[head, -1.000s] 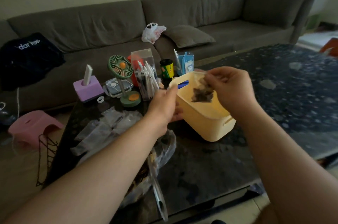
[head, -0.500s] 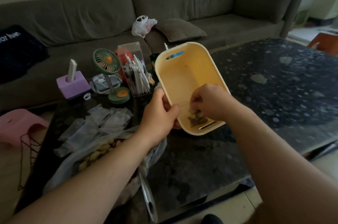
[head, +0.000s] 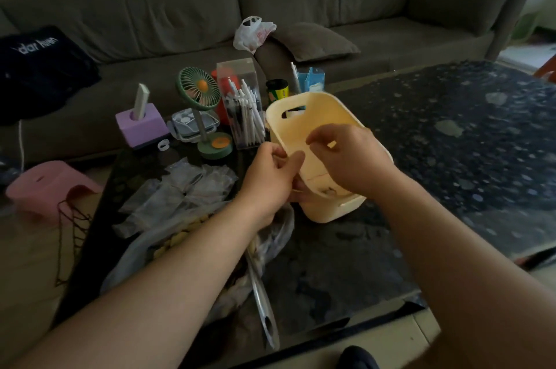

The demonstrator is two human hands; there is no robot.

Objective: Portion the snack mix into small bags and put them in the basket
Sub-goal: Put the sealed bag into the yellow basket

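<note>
A pale yellow basket (head: 319, 116) stands tilted on the dark table, and my left hand (head: 269, 180) grips its near left rim. Over the basket's opening hovers my right hand (head: 350, 158), fingers loosely curled with nothing in them. A small filled bag (head: 328, 189) lies in the bottom of the basket, partly hidden by my right hand. The big clear bag of snack mix (head: 183, 237) lies under my left forearm. Several empty small bags (head: 180, 188) are piled to its left rear.
A metal scoop (head: 266, 311) lies by the table's front edge. A green desk fan (head: 200, 94), a clear box of pens (head: 240, 103) and a purple block (head: 141, 125) stand behind the bags. A pink stool (head: 45, 188) sits on the floor at left. The sofa (head: 331, 7) runs behind.
My right hand lowered a small filled bag into the basket, let it go and has lifted out without it. My left hand kept hold of the basket, which has tipped back down.
</note>
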